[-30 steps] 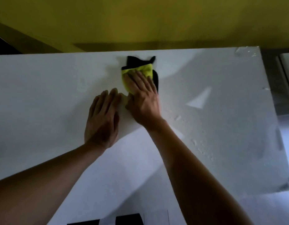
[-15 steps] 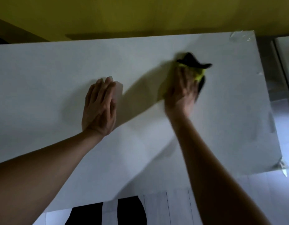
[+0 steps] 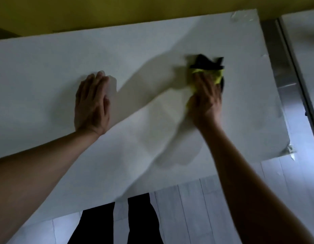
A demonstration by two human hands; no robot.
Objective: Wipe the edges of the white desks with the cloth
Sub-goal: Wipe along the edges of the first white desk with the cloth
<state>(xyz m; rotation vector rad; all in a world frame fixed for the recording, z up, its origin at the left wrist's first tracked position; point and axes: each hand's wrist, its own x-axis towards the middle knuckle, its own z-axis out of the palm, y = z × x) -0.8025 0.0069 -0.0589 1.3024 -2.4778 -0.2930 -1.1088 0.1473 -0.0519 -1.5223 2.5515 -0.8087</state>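
Big flat white desk top [image 3: 47,71], no writing or labels anywhere; left hand [image 3: 92,104] lies flat on it, fingers straight; right hand [image 3: 204,101], toward the desk's right end, presses the blurry yellow-and-black cloth [image 3: 208,67] onto it, fingers look fairly straight.

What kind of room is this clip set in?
Probably an office or classroom: a large plain white desk beside a second white desk, a yellow wall behind, pale plank flooring underneath.

Bare forearms [image 3: 47,173], black trousers [image 3: 140,221]
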